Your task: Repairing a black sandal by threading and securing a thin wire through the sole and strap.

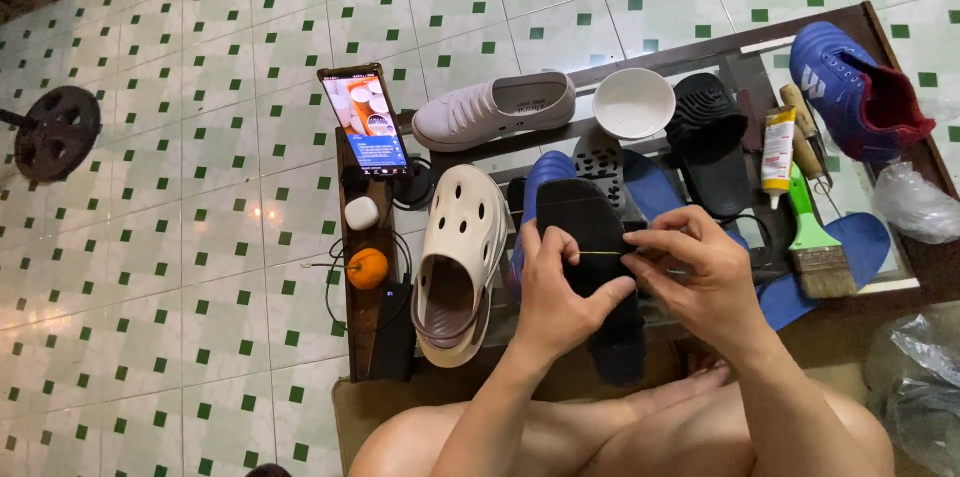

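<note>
Black sandal (590,237) is gripped upright over the lap and the low table's (905,282) near edge by the left hand (560,297), closed around its matte, flat sole. A thin pale thread or needle (600,253) is pinched in the narrowed right hand (700,272) and drawn taut across it. Stitching appears to be in hand; a firm, straight pull seems called for

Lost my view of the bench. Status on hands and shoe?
Left hand grips black sole. Right hand pinches thin needle across it. Cream clog beside left, apart; nothing blocking.
</note>
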